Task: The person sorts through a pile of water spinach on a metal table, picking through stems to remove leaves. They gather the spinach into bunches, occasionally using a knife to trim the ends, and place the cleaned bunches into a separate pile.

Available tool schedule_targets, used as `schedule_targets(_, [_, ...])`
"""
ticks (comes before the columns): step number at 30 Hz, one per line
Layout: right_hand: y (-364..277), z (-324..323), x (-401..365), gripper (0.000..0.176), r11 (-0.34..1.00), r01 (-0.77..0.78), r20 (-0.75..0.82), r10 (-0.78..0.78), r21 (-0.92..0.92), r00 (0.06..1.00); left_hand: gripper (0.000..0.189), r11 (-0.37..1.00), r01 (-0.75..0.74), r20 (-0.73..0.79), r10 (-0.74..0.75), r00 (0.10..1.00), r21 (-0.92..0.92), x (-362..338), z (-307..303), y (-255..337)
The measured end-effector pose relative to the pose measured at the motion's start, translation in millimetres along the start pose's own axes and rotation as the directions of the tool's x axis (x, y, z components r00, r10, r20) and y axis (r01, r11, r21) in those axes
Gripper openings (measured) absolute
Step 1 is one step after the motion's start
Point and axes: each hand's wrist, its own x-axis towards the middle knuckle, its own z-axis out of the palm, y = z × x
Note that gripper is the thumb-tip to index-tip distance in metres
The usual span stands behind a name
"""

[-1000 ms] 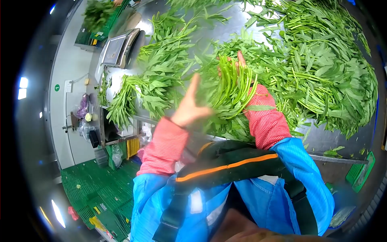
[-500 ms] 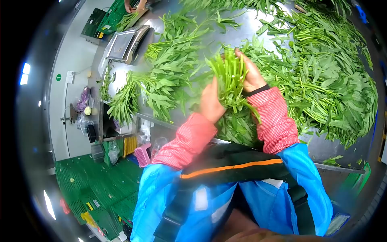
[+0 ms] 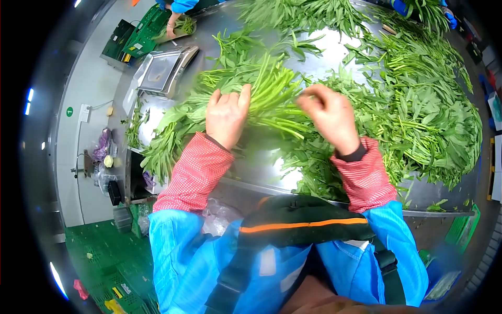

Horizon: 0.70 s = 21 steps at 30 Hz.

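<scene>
A bunch of leafy green stems [image 3: 269,99] lies on its side over the steel table, leaves to the left and stem ends to the right. My left hand [image 3: 228,112] is closed around its leafy middle. Beside the stem ends, my right hand [image 3: 329,115] has its fingers curled, thumb and fingertips near each other; whether a stem is between them is too blurred to tell. A large pile of the same greens [image 3: 418,110] covers the table's right side. Loose leaves [image 3: 314,162] lie below my right hand.
A scale [image 3: 161,70] stands at the table's left, near green crates [image 3: 144,36]. At the upper left, another person's hand [image 3: 171,26] is by some greens. More greens [image 3: 303,13] lie at the far side. Green pallets [image 3: 104,251] are on the floor at lower left.
The bunch has gone from upright between both hands to lying sideways, further left. My left hand has moved left with it, and my right hand has come away from its side.
</scene>
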Motion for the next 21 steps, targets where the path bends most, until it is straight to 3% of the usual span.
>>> schedule_targets(2, [3.2, 39.4, 9.8, 0.027, 0.922, 0.165, -0.035, -0.188, -0.350, 0.981, 0.051, 1.000, -0.009, 0.000, 0.009, 1.000, 0.020, -5.5, -2.8, -7.5])
schedule_targets(3, [24.0, 61.1, 18.7, 0.024, 0.932, 0.212, -0.024, -0.229, -0.294, 0.973, 0.050, 0.999, -0.006, 0.009, 0.006, 1.000, 0.035, -9.6, -3.6, -12.4])
schedule_targets(4, [44.7, 79.3, 30.1, 0.023, 0.941, 0.338, -0.152, -0.330, 0.024, 0.932, 0.050, 1.000, 0.007, 0.000, -0.007, 1.000, 0.024, -15.8, -1.8, -20.8])
schedule_targets(5, [38.0, 69.5, 35.3, 0.023, 0.912, 0.113, -0.070, -0.092, 0.395, 0.993, 0.050, 1.000, 0.026, -0.011, -0.025, 1.000, 0.017, -22.4, 1.5, -30.8])
schedule_targets(6, [31.0, 58.4, 39.6, 0.022, 0.715, -0.154, 0.107, 0.110, 0.682, 0.988, 0.049, 0.999, 0.046, -0.016, -0.046, 0.999, 0.010, -30.7, 5.2, -41.4])
schedule_targets(8, [43.5, 51.5, 56.7, 0.023, 0.478, -0.079, 0.033, 0.104, 0.875, 0.994, 0.048, 0.998, 0.047, -0.014, -0.046, 0.999, 0.029, -48.4, 10.6, -64.5])
schedule_targets(12, [18.1, 85.5, 80.2, 0.028, 0.717, -0.071, 0.119, -0.017, 0.693, 0.993, 0.041, 1.000, -0.026, -0.088, 0.027, 0.996, 0.014, -66.6, 18.9, -95.7])
schedule_targets(14, [3.5, 120.4, 90.8, 0.040, 0.856, -0.037, 0.282, -0.129, 0.516, 0.951, 0.042, 0.995, -0.094, -0.105, 0.089, 0.990, -0.039, -70.4, 18.7, -103.9])
schedule_targets(16, [-3.5, 162.1, 99.6, 0.038, 0.829, 0.081, 0.354, -0.322, 0.553, 0.878, 0.039, 0.993, -0.117, -0.104, 0.114, 0.988, -0.031, -75.5, 21.4, -112.4])
schedule_targets(17, [-3.5, 167.3, 101.6, 0.030, 0.804, -0.062, 0.478, -0.288, 0.592, 0.830, 0.038, 0.990, -0.136, -0.101, 0.132, 0.986, -0.031, -79.2, 24.6, -119.8])
schedule_targets(18, [-3.9, 177.4, 104.8, 0.020, 0.793, -0.046, 0.418, -0.270, 0.607, 0.868, 0.038, 0.988, -0.149, -0.097, 0.146, 0.985, -0.030, -83.5, 27.8, -128.2])
schedule_targets(20, [-4.3, 189.9, 108.8, 0.014, 0.767, -0.185, 0.427, -0.126, 0.615, 0.896, 0.037, 0.993, -0.113, -0.055, 0.111, 0.992, -0.044, -94.5, 32.4, -143.9])
schedule_targets(21, [-7.9, 198.5, 110.4, 0.011, 0.752, -0.171, 0.390, -0.123, 0.637, 0.913, 0.037, 0.993, -0.108, -0.044, 0.106, 0.993, -0.048, -97.7, 35.4, -150.2])
